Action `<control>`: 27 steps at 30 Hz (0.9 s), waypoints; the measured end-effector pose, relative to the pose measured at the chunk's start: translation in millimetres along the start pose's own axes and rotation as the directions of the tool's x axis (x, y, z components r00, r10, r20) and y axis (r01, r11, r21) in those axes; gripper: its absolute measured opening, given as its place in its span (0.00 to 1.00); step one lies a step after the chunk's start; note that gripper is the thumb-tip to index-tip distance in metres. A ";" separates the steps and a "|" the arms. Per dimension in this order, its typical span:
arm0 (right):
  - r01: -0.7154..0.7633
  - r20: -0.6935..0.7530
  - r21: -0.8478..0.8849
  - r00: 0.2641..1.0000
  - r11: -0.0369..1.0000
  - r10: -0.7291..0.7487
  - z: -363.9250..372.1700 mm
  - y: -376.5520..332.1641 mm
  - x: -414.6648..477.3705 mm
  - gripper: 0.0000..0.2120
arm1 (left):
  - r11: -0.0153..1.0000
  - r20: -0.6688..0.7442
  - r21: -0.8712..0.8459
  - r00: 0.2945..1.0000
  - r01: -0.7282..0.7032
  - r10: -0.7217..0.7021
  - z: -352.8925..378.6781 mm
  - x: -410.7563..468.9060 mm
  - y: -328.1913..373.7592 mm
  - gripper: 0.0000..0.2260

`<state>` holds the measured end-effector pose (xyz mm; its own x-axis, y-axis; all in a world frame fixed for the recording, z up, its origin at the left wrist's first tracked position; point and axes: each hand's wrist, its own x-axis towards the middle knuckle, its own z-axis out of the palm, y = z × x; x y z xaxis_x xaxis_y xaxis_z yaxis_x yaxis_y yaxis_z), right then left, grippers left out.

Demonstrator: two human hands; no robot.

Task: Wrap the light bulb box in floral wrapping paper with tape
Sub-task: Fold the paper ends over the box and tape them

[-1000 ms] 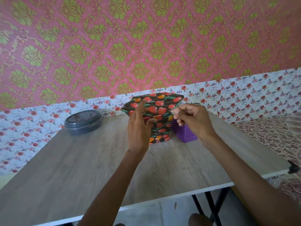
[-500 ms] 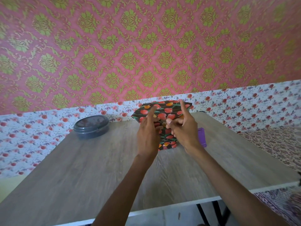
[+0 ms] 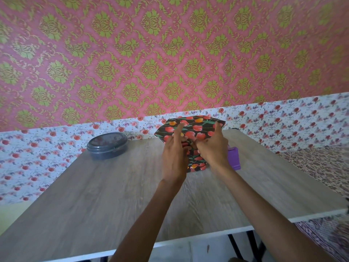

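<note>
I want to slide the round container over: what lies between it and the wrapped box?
Only bare tabletop between the container and the box, as the head view shows.

Wood-grain table (image 3: 94,195), white edge, black legs (image 3: 234,244) beneath. Behind table: pink-green damask wall (image 3: 170,53) above white floral band (image 3: 37,157). Right of table: patterned fabric (image 3: 321,167).

Right hand (image 3: 212,150) moved in from beside wrapped box (image 3: 194,127) (now touching it), index raised near left hand (image 3: 174,157).
</note>
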<state>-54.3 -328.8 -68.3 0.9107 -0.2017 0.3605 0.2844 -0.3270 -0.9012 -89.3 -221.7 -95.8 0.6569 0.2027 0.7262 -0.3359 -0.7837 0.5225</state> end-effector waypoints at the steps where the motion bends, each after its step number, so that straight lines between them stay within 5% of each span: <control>1: -0.006 -0.004 -0.014 1.000 1.000 0.006 -0.8 -1.5 0.1 0.41 | 1.000 -0.008 0.001 1.000 -0.017 0.017 -0.8 -0.9 0.2 0.39; 6: 0.001 -0.046 -0.079 0.999 0.997 -0.005 -3.2 -3.8 1.4 0.34 | 0.982 -0.028 0.113 0.988 -0.148 0.152 2.5 0.1 0.1 0.34; 11: 0.037 -0.071 -0.130 0.996 0.991 -0.046 -3.1 2.3 -0.4 0.31 | 0.985 -0.071 0.109 0.987 -0.135 0.143 4.8 -1.6 0.1 0.35; 24: 0.054 -0.190 -0.208 0.977 0.977 -0.094 0.8 34.6 -5.7 0.54 | 0.988 -0.080 0.090 0.988 -0.126 0.133 3.5 6.2 0.6 0.34; 27: 0.130 -0.173 -0.202 0.971 0.971 -0.166 2.0 44.4 0.0 0.40 | 0.965 -0.061 0.156 0.974 -0.208 0.220 3.6 8.5 -0.9 0.30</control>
<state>-41.1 -341.5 -108.9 0.7849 -0.3011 0.5415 0.3344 -0.5299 -0.7794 -81.0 -221.4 -91.7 0.5244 0.0609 0.8493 -0.3556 -0.8906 0.2834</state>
